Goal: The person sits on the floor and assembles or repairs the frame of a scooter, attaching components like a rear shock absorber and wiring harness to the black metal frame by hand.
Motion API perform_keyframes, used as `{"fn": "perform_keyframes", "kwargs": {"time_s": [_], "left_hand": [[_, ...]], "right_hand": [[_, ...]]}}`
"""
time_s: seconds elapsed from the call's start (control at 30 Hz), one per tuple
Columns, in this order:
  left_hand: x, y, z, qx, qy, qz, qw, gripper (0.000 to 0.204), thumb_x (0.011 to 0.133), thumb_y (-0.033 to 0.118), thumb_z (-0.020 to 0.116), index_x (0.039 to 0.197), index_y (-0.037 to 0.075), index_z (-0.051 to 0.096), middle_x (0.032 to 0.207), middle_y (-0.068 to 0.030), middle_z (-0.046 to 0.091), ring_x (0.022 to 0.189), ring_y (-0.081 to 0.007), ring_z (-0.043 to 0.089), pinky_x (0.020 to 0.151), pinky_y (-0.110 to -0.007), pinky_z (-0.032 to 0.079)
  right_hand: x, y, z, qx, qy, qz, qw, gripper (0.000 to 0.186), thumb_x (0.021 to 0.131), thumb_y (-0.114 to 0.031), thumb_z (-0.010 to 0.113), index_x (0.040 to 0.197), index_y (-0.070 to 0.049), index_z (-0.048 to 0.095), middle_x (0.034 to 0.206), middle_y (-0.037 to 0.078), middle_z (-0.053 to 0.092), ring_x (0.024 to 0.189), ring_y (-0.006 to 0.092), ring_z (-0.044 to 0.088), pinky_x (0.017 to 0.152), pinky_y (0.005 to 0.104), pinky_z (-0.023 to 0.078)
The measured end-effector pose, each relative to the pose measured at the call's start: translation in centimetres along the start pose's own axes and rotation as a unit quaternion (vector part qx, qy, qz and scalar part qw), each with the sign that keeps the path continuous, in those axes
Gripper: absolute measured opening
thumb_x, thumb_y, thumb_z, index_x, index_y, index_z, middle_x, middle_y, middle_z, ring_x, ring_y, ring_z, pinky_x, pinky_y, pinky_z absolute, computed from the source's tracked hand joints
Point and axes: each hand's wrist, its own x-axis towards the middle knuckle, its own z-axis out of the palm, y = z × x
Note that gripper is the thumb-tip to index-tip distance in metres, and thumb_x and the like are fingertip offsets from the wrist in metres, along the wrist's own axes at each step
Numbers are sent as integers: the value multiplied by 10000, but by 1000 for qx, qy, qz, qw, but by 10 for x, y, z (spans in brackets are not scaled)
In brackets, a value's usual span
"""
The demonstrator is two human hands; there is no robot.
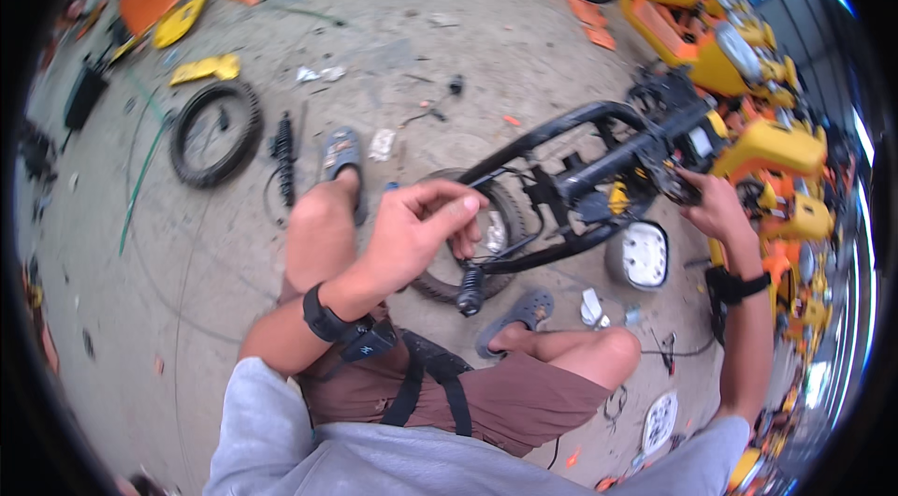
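A black scooter frame lies in front of me, its bulkier end to the right. My left hand hovers over its near left end with the fingers curled and the thumb pressed toward them; whatever they hold, if anything, is hidden. Below that hand a shock absorber sticks out from the frame's end. Under the same end lies a wheel with a black tyre. At the right, my right hand closes its fingers on a dark part of the frame, with the fingertips partly hidden.
A white rounded shell sits beside the frame, near my right arm. To the left lie a loose tyre and another shock absorber. Yellow scooters line the right side. Yellow and orange panels and small scraps litter the concrete floor.
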Motion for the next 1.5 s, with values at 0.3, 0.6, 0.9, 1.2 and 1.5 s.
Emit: {"fn": "perform_keyframes", "kwargs": {"time_s": [0.3,0.6,0.9,1.2,1.5], "left_hand": [[-100,9,-228,177,320,20,931,190,923,160,635,942,-24,676,684,-51,636,555,-96,575,511,-240,464],[-195,-243,-317,489,222,-222,814,194,794,154,646,921,18,700,841,-175,699,781,-318,679,726,-396,538],[-123,-304,-324,348,447,-156,809,222,799,168,695,920,-16,677,754,-154,672,707,-251,662,666,-352,512],[-72,-313,-343,483,413,-116,763,251,772,138,711,969,2,635,788,-172,653,775,-349,638,695,-432,502],[-101,-283,-354,498,292,-122,807,258,762,120,660,972,-20,607,770,-187,631,714,-336,636,665,-406,518]], "right_hand": [[5,8,8,72,-20,18,997,674,599,-6,671,1268,-15,593,1072,224,681,1021,346,657,917,360,485],[9,34,26,185,-53,45,980,689,693,124,541,1369,-8,508,926,21,606,722,80,524,634,221,423],[10,40,25,219,-58,131,965,690,704,120,535,1381,-11,495,1006,47,613,753,94,539,630,223,432],[8,29,20,239,-59,152,957,692,716,115,530,1394,-14,483,1086,73,621,784,107,555,625,226,440],[11,47,19,234,-51,196,951,670,758,120,579,1406,32,433,1201,109,614,965,151,611,751,233,487]]}}
